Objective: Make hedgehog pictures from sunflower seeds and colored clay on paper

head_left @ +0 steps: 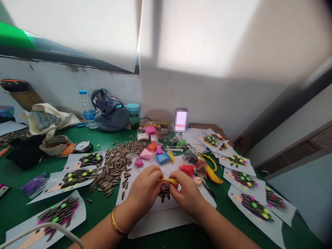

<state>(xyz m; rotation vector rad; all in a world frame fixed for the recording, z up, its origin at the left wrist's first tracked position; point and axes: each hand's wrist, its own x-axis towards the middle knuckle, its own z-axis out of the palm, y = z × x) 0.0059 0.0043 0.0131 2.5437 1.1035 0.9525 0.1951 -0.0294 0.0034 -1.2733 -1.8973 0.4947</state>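
My left hand and my right hand meet over white paper at the front of the table. Both have their fingers closed on a small yellow packet in clear wrap. Under it, partly hidden by my fingers, a dark seed figure with a red dot lies on the paper. A heap of striped sunflower seeds is left of the paper. Beyond my hands lie wrapped clay packets, among them a blue one, a pink one and a red one.
Seed hedgehog pictures lie at the left and right. Yellow-handled scissors rest right of the paper. Along the wall stand a blue bag, a teal-lidded cup, a water bottle and a phone.
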